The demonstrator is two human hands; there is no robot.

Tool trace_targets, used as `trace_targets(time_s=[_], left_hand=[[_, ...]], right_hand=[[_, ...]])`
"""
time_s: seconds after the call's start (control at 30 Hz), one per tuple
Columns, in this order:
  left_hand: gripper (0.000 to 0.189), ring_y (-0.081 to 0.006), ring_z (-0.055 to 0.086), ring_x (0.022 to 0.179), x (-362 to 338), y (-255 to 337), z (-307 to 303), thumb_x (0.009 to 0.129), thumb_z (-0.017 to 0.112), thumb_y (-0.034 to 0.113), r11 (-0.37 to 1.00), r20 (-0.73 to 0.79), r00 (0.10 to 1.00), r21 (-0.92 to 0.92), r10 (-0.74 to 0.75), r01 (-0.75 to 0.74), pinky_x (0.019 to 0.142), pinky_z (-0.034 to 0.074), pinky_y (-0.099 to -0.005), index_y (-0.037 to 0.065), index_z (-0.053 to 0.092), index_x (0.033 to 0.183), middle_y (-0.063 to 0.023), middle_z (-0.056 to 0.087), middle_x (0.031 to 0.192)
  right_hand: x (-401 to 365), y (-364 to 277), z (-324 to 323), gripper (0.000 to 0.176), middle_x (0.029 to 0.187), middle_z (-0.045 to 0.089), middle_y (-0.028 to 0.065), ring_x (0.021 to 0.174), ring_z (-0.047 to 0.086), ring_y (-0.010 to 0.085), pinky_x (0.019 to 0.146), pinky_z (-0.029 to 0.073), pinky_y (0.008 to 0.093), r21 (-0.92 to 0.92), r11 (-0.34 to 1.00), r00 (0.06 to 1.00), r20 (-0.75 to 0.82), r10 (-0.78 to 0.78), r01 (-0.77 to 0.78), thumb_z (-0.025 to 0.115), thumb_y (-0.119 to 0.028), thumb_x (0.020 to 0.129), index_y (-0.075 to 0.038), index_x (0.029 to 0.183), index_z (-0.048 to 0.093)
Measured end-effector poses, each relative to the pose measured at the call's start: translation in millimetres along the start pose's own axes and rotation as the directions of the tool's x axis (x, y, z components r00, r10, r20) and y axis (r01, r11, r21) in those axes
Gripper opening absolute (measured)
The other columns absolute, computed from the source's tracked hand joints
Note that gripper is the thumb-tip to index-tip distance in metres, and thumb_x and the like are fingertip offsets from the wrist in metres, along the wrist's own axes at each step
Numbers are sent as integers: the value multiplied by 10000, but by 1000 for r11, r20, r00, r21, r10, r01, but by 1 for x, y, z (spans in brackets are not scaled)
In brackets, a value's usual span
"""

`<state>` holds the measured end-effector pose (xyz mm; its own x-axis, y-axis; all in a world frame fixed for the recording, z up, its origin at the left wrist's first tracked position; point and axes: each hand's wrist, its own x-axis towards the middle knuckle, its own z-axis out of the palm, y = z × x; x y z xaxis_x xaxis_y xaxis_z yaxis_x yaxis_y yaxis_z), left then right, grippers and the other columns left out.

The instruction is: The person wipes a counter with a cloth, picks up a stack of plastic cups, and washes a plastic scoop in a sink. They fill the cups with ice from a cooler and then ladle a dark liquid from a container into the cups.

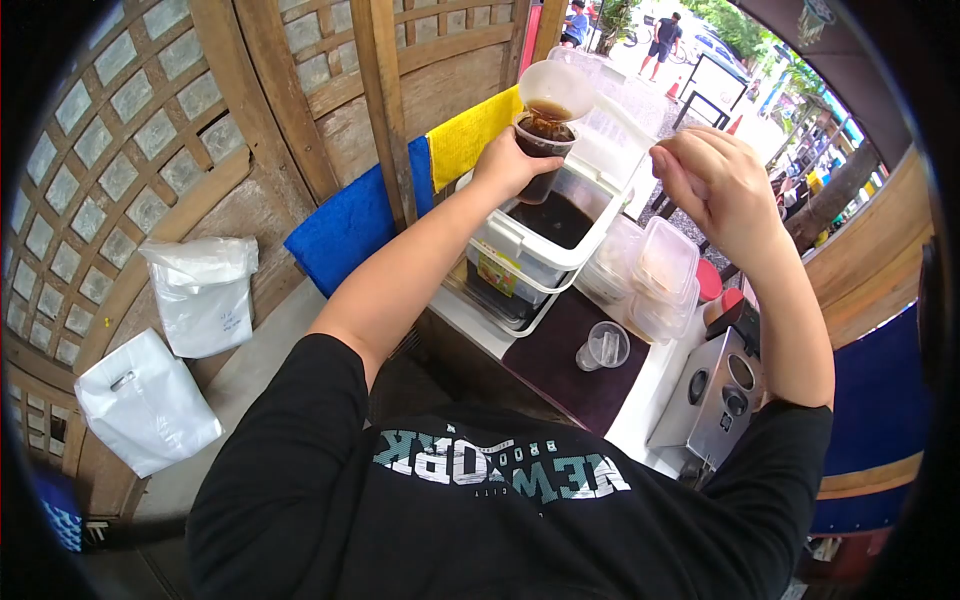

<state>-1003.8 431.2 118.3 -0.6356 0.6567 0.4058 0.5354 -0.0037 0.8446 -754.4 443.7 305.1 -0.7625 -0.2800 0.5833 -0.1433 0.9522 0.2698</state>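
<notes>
My left hand [507,163] is wrapped round a clear plastic cup [541,165] of dark brown liquid, held above a white-rimmed tub [545,245]. More dark liquid stands in the tub. Over the cup, a clear plastic ladle [556,88] is tipped, and brown liquid runs from it into the cup. A pale handle slants from the ladle toward my right hand [712,185], which is closed at its end; the grip itself is partly hidden by my fingers.
An upright clear cup [603,346] stands on a dark mat [585,385]. Stacked plastic containers [660,270] and a metal box [710,395] are to the right. Yellow [470,135] and blue cloths [345,230] hang left of the tub. White plastic bags [150,400] hang at far left.
</notes>
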Motion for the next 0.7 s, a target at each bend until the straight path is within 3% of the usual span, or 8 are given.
trace_targets(time_s=[0.1, 0.13, 0.2, 0.27, 0.5, 0.53, 0.6, 0.7], left_hand=[[680, -291, 622, 998, -3, 7, -5, 582, 831, 366, 1000, -11, 1000, 11, -1, 2, 865, 481, -364, 7, 574, 1099, -163, 645, 1070], [673, -291, 625, 990, -3, 8, -6, 582, 830, 366, 1000, -24, 1000, -3, 19, -19, 861, 483, -365, 11, 578, 1096, -161, 648, 1061], [660, -290, 631, 975, -5, 8, -7, 583, 830, 365, 998, -51, 997, -27, 55, -57, 852, 488, -367, 19, 586, 1089, -157, 655, 1044], [648, -284, 637, 963, -2, 3, -7, 581, 832, 358, 994, -73, 992, -41, 99, -102, 842, 492, -365, 20, 593, 1079, -152, 660, 1032], [587, -190, 646, 926, -17, 25, -30, 615, 844, 260, 945, -40, 980, -260, 197, -200, 824, 502, -322, 10, 591, 1083, -103, 672, 1018], [579, -188, 645, 924, -28, 37, -36, 622, 841, 249, 941, -27, 981, -281, 190, -190, 821, 504, -321, -2, 587, 1078, -107, 670, 1018], [575, -187, 643, 921, -46, 51, -43, 631, 838, 241, 948, 16, 984, -272, 179, -168, 816, 507, -319, -26, 578, 1069, -118, 666, 1017], [583, -182, 637, 923, -68, 56, -45, 640, 838, 239, 974, 75, 987, -192, 139, -122, 824, 501, -310, -52, 560, 1061, -126, 659, 1015]], right_hand=[[-7, 8, -5, 217, 702, 605, 118, 633, 594, 249, 604, 471, 340, 79, 965, 966, -43, 253, -250, 568, -195, 897, 2, 808, 589], [-6, 13, -6, 266, 701, 626, 84, 615, 593, 158, 608, 472, 288, 289, 873, 906, -42, 421, -392, 526, -227, 930, 9, 844, 613], [-7, 45, -7, 319, 704, 633, 51, 639, 575, 88, 614, 461, 220, 449, 781, 832, -134, 539, -433, 493, -270, 951, 13, 886, 624], [-6, 84, -11, 319, 719, 661, 105, 594, 573, 85, 564, 460, 222, 522, 694, 745, -155, 649, -496, 462, -259, 965, -3, 822, 589], [-17, 171, 27, 307, 719, 653, 56, 613, 590, 78, 593, 471, 195, 709, 467, 721, 86, 688, -529, 487, -303, 951, -30, 877, 609], [-8, 138, 37, 315, 667, 626, 72, 581, 600, 135, 543, 489, 252, 597, 319, 478, 125, 869, -736, 473, -270, 946, -12, 823, 605], [-20, 155, 69, 320, 669, 615, 60, 587, 603, 134, 546, 501, 258, 574, 449, 669, 251, 700, -685, 486, -315, 939, -36, 853, 614], [-36, 160, 131, 325, 636, 621, 61, 560, 625, 135, 520, 520, 247, 634, 358, 701, 443, 559, -686, 490, -317, 943, -32, 829, 598]])
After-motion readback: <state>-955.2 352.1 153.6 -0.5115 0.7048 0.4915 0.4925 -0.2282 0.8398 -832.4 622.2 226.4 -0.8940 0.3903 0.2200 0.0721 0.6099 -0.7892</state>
